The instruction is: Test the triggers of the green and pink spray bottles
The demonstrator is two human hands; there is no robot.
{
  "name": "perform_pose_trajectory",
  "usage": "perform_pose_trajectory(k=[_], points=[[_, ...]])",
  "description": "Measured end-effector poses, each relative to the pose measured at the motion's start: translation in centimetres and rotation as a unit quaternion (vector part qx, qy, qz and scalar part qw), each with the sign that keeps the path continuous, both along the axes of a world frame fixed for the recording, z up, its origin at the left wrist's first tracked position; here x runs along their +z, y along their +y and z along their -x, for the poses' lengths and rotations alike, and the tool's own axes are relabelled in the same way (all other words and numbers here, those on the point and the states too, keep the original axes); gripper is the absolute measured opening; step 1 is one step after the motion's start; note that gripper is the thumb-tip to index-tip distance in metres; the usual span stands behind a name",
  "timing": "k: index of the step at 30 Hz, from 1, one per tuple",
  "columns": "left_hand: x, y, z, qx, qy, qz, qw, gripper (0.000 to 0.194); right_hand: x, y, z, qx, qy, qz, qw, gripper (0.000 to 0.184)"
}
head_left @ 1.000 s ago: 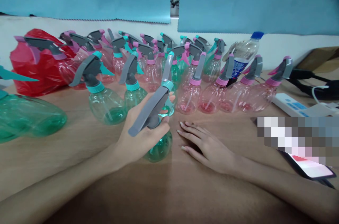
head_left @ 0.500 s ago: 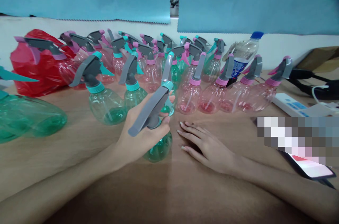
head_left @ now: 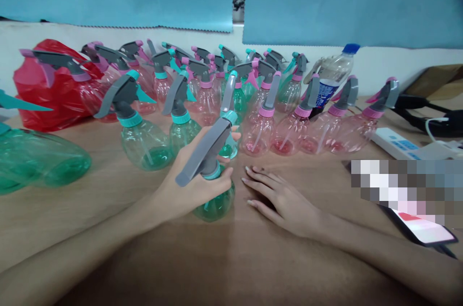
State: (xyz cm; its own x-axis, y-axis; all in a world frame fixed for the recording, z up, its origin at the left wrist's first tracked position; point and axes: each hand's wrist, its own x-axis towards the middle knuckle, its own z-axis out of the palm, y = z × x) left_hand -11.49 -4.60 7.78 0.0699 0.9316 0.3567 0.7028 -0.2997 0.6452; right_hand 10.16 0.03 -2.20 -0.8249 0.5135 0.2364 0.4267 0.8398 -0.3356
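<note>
A green spray bottle (head_left: 216,206) with a grey head and turquoise collar stands upright on the wooden table. My left hand (head_left: 191,171) is wrapped around its neck just under the spray head, thumb across the near side. Part of the bottle is hidden behind the hand. Palm down on the table to the right lies my right hand (head_left: 285,200), fingers stretched out and holding nothing. Just beyond the left hand are two more green spray bottles (head_left: 146,144). Pink spray bottles (head_left: 258,137) stand in a row beyond the right hand.
Several more pink and green spray bottles crowd the back by the wall. A red plastic bag (head_left: 54,99) sits back left, with green bottles (head_left: 43,159) at the left edge. To the right are a drink bottle (head_left: 327,89), a power strip (head_left: 396,142) and a phone (head_left: 427,229).
My left thumb and fingers have spread slightly around the neck of the green spray bottle, uncovering more of its turquoise collar. My right hand has stayed in place.
</note>
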Motion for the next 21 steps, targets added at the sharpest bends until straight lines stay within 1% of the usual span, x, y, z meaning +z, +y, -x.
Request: perform_pose_trajectory(k=[3,4,6,9,12,14,18,21], points=[[-0.1,-0.3,0.1,-0.038,-0.024,0.024,0.999,0.057,0.0,0.0,0.0,-0.001,-0.006,-0.002,1.000,0.047],[-0.2,-0.4,0.1,-0.041,-0.030,0.027,0.998,0.057,-0.1,0.0,0.0,-0.001,-0.005,-0.002,1.000,0.047],[-0.5,-0.4,0.3,-0.046,-0.045,0.025,0.998,0.057,-0.1,0.0,0.0,-0.001,0.003,-0.001,1.000,0.047],[-0.9,-0.1,0.6,-0.081,-0.061,0.016,0.995,0.058,-0.2,0.0,0.0,-0.002,0.008,-0.001,1.000,0.047],[-1.1,0.3,0.7,-0.114,-0.063,0.012,0.991,0.062,-0.2,0.0,0.0,-0.001,-0.007,-0.007,1.000,0.047],[-1.3,0.4,0.7,-0.112,-0.068,0.009,0.991,0.065,-0.2,0.0,0.0,0.000,-0.015,-0.010,1.000,0.047],[-1.4,0.2,0.5,-0.079,-0.078,0.011,0.994,0.064,-0.1,0.1,0.1,0.000,-0.019,-0.015,1.000,0.047],[-1.3,0.0,0.4,-0.084,-0.111,0.018,0.990,0.065,-0.1,0.1,0.1,0.000,-0.021,-0.016,1.000,0.047]])
